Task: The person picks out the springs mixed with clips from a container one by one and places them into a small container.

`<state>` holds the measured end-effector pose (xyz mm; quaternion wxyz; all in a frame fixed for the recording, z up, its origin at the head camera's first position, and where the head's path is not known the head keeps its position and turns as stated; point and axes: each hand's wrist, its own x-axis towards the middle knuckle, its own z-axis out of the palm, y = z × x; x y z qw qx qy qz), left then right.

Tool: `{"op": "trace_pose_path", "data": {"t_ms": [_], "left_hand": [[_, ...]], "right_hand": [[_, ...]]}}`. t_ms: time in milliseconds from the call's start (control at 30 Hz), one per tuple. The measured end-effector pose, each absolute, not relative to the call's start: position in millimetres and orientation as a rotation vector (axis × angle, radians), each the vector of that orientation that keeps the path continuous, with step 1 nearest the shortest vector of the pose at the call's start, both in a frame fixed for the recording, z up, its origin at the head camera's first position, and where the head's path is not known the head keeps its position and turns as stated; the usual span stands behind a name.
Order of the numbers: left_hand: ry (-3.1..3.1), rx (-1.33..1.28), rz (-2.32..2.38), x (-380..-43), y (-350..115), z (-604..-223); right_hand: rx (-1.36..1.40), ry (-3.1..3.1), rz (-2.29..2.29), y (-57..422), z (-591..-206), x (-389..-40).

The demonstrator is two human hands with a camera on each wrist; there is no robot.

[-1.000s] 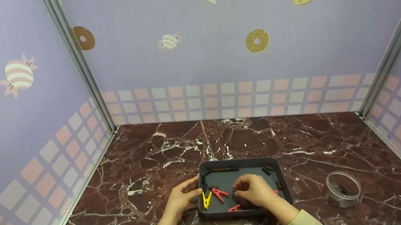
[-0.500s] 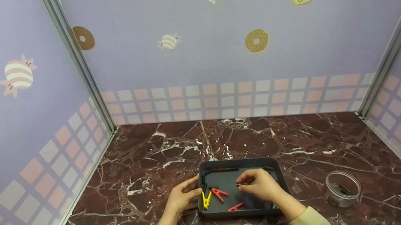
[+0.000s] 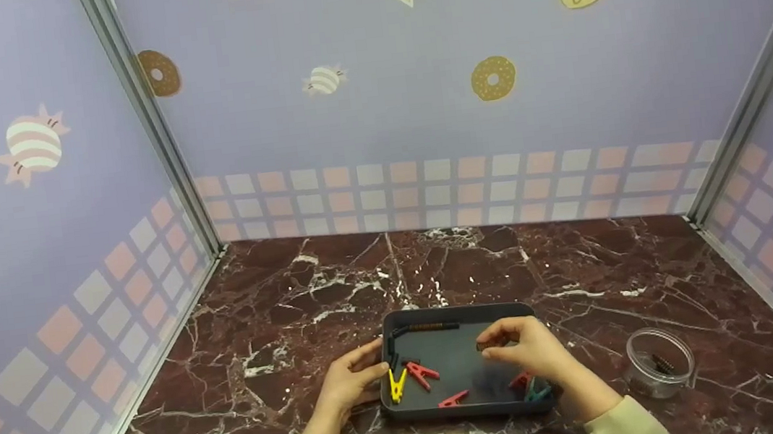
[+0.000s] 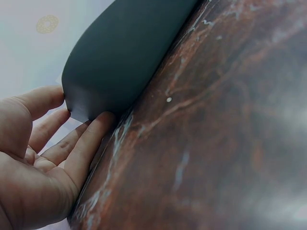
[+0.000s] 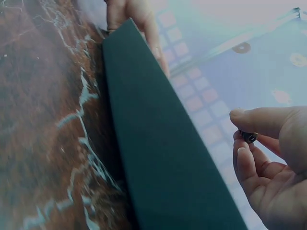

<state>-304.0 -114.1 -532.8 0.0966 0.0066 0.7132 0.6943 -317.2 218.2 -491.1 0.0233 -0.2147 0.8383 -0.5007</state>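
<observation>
A dark grey tray (image 3: pixel 445 348) lies on the table, holding small clamps and springs. My left hand (image 3: pixel 351 381) rests against its left wall, thumb near the rim and fingers extended along the outside, also seen in the left wrist view. Over the tray's right part, my right hand (image 3: pixel 529 350) pinches a small dark spring (image 5: pixel 249 137) between thumb and fingers. Inside the tray are a yellow clamp (image 3: pixel 398 385), a red clamp (image 3: pixel 421 373) beside it, another red clamp (image 3: pixel 454 399) near the front wall, and a teal clamp (image 3: pixel 537 390) at the front right corner.
Dark springs (image 3: pixel 432 327) line the tray's far left edge. To the right of the tray stands a clear round jar (image 3: pixel 659 364) with springs in it. Patterned wall panels (image 3: pixel 427 190) enclose the marbled table (image 3: pixel 293 293) at the back and sides.
My right hand has moved right and slightly away from me with the spring, uncovering the clamps at the tray's front right. The left hand has kept its place on the tray.
</observation>
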Motion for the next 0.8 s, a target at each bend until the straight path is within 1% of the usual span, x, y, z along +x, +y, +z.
{"op": "trace_pose_path", "data": {"t_ms": [533, 800], "left_hand": [[2.12, 0.006, 2.037, -304.2, -115.7, -531.3], [2.117, 0.005, 2.049, -303.9, -114.8, -532.6]], "right_hand": [[-0.638, 2.569, -1.663, 282.5, -480.2, -308.7], [-0.495, 2.546, -1.712, 317.3, -473.4, -295.8]]}}
